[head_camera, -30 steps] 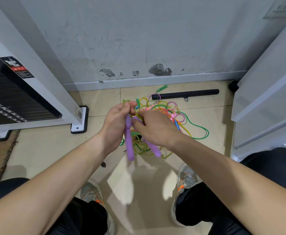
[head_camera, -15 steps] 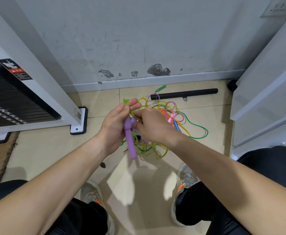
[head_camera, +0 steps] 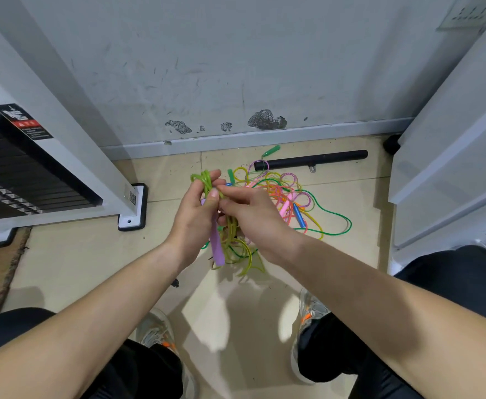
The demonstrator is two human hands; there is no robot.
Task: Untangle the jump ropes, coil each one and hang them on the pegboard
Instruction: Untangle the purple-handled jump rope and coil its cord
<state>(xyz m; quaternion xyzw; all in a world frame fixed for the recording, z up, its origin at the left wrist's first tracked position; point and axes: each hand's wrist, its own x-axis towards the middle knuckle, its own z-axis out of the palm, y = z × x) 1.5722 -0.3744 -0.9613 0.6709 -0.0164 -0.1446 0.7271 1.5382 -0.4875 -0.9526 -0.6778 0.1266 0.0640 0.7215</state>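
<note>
Gripping the purple handle (head_camera: pixel 217 247) and gathered yellow-green rope (head_camera: pixel 204 180) in the left hand (head_camera: pixel 191 226), pinching a strand between fingers of the right hand (head_camera: pixel 254 218), above the tangle (head_camera: pixel 282 194) lying on the floor (head_camera: pixel 92 254). Probably risking tightening a knot by tugging, or dropping loops back into it.

The left hand (head_camera: pixel 191 226) grips a purple handle (head_camera: pixel 218 249) that hangs down, plus a bunch of yellow-green rope loops (head_camera: pixel 204 180) poking up above its fingers. The right hand (head_camera: pixel 254 218) pinches those same loops right beside the left thumb. Behind them the tangle (head_camera: pixel 287 194) sits on the tile floor (head_camera: pixel 77 254) — pink, blue and green cords all mixed up — with a black bar (head_camera: pixel 310 161) lying near the wall (head_camera: pixel 236 67).
</note>
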